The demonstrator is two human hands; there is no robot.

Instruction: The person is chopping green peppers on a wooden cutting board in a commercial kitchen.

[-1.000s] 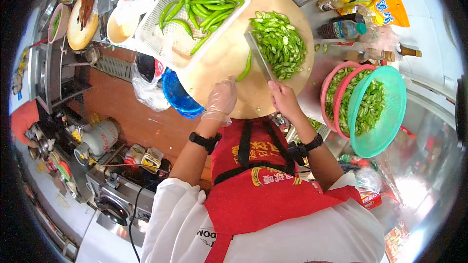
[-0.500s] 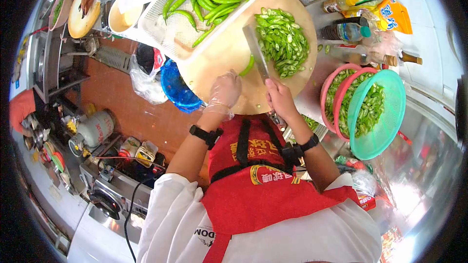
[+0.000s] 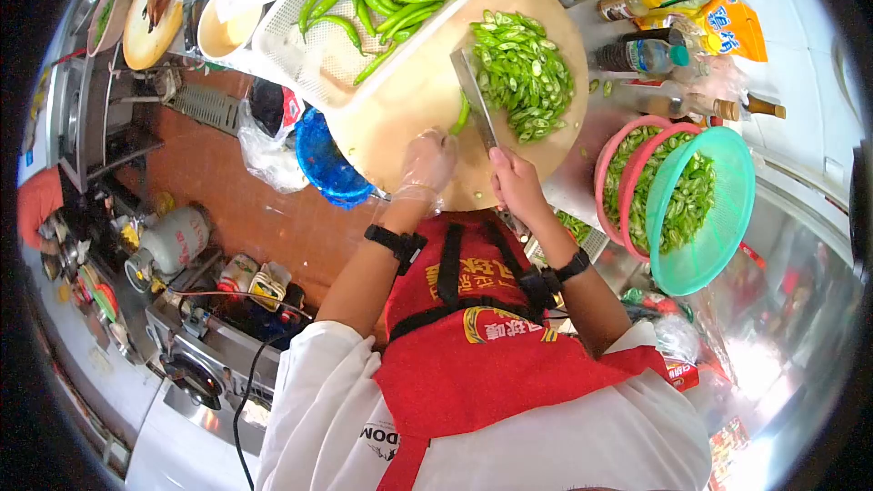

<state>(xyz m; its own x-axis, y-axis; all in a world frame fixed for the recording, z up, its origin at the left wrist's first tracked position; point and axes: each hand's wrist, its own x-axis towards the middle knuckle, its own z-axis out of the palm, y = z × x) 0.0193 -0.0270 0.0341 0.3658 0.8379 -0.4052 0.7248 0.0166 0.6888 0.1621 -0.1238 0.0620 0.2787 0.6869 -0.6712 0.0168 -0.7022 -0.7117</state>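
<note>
My left hand (image 3: 427, 162), in a clear plastic glove, presses down on a whole green pepper (image 3: 463, 115) on the round wooden cutting board (image 3: 414, 109). My right hand (image 3: 515, 184) grips the handle of a cleaver (image 3: 475, 95), whose blade stands against the pepper. To the right of the blade lies a heap of sliced green pepper (image 3: 523, 73). A white perforated basket (image 3: 350, 23) with several whole green peppers rests on the board's far left part.
Stacked pink and teal colander bowls (image 3: 700, 209) of sliced pepper stand at the right. Bottles and packets (image 3: 655, 45) crowd the far right. A blue bowl (image 3: 323, 164) sits under the board's left edge. A gas burner (image 3: 205, 368) and gas cylinder (image 3: 168, 241) stand low at left.
My gloved left hand has slid up the board along the pepper, and the cleaver has shifted with it. The whole view has drifted slightly.
</note>
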